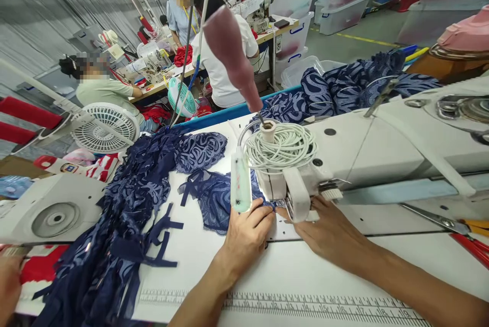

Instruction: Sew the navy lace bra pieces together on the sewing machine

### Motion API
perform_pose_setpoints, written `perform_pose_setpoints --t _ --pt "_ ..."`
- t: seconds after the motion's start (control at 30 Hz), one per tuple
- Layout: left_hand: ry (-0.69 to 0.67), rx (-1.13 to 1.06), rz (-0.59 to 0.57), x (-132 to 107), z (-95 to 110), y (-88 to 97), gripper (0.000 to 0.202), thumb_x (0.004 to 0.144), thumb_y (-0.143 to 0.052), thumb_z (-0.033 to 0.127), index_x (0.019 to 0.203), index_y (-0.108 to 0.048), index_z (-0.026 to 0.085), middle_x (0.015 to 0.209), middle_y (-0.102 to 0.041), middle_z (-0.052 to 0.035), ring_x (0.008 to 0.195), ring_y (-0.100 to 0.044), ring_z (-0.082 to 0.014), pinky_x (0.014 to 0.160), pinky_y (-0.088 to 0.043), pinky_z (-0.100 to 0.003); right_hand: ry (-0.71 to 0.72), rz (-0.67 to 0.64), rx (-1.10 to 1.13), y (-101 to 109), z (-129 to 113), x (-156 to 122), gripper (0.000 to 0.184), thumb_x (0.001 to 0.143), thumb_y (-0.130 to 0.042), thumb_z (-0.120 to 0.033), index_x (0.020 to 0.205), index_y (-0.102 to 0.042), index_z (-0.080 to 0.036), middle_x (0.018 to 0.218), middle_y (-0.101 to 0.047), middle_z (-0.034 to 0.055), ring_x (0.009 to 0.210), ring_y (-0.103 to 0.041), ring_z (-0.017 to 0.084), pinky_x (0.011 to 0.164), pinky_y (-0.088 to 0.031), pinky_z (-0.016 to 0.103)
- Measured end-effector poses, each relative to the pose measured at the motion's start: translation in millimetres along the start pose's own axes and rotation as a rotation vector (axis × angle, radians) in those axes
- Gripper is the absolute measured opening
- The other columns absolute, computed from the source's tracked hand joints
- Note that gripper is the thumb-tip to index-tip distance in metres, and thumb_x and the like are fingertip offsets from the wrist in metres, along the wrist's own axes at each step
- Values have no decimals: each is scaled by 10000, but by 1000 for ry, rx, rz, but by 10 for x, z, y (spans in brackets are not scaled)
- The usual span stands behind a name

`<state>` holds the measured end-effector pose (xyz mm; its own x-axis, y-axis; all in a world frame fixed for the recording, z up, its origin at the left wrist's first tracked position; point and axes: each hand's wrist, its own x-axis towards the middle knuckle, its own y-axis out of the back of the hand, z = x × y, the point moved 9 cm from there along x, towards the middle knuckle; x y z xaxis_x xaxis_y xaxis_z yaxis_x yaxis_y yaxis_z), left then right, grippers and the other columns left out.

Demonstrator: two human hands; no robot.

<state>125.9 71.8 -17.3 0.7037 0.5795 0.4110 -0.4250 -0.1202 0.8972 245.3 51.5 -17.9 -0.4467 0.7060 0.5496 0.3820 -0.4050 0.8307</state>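
My left hand [246,233] rests palm down on the white table, its fingers stretched onto the edge of a navy lace garment [214,199] just left of the needle area. My right hand [328,227] lies flat on the table under the white sewing machine [382,148], fingers pointing at the presser foot [286,207], where the lace runs beneath. A coil of white cord [280,146] sits on the machine head. A long pile of the same navy lace [126,225] trails off the table to the left.
More navy lace [344,87] is heaped behind the machine. Scissors with an orange handle [458,225] lie at the right. A ruler strip [305,306] runs along the table's front edge. Fans [107,126], another machine [49,210] and seated people [221,62] fill the background.
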Motion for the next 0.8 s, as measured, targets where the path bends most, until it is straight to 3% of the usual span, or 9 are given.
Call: perform_pose_setpoints --t 0.1,0.27,0.43,0.5,0.57,0.67,0.73,0.8 --pt "17 -19 9 -8 0 4 292 944 -471 67 1138 -639 206 1084 -741 -45 1084 -656 -181 1160 -322 -498 10 0 -22 -41 -12 -30 427 903 -429 -47 1226 -673 -184 794 -638 77 785 -566 221 695 -437 349" --pt "-12 -39 29 58 6 35 245 944 -496 84 1094 -649 202 1072 -739 -48 1033 -666 -174 1072 -421 -434 14 22 -25 -42 -13 -46 447 894 -411 -12 1209 -676 -184 750 -617 66 786 -561 214 601 -394 290" --pt "17 -37 -13 113 -53 7 251 936 -501 88 1103 -651 201 1025 -733 -47 966 -669 -184 954 -488 -393 -39 -47 -28 -91 40 -46 406 872 -424 -11 1078 -725 -190 806 -636 78 738 -544 181 497 -251 266" --pt "29 -20 -36 124 -75 -8 279 921 -492 65 1115 -644 197 1021 -729 -54 954 -672 -189 925 -498 -388 -35 -31 -38 -79 36 -67 416 846 -431 6 1039 -737 -199 859 -653 82 740 -545 169 501 -237 278" --pt "30 -4 -40 131 -83 -3 292 904 -488 43 1096 -644 199 996 -728 -48 926 -675 -187 908 -504 -382 -38 3 -31 -49 36 -87 375 843 -433 11 888 -744 -195 864 -651 77 707 -525 152 503 -220 292" --pt "30 0 -24 130 -90 14 298 894 -492 37 1083 -649 205 953 -726 -40 889 -674 -186 894 -506 -376 -43 47 -11 10 28 -84 392 874 -416 -6 553 -571 -170 774 -598 66 612 -447 124 496 -174 302" --pt "37 -4 -19 126 -104 13 287 896 -501 45 1074 -657 208 944 -723 -40 899 -670 -191 903 -502 -378 -35 61 -9 49 11 -59 428 895 -395 -20 502 -467 -174 703 -549 54 587 -426 124 490 -159 296" --pt "48 -3 -4 125 -127 16 256 899 -516 58 1036 -668 211 943 -719 -45 941 -661 -203 942 -486 -400 -25 80 -6 97 -2 -38 423 914 -385 -34 528 -468 -184 643 -511 37 595 -453 132 481 -163 287"
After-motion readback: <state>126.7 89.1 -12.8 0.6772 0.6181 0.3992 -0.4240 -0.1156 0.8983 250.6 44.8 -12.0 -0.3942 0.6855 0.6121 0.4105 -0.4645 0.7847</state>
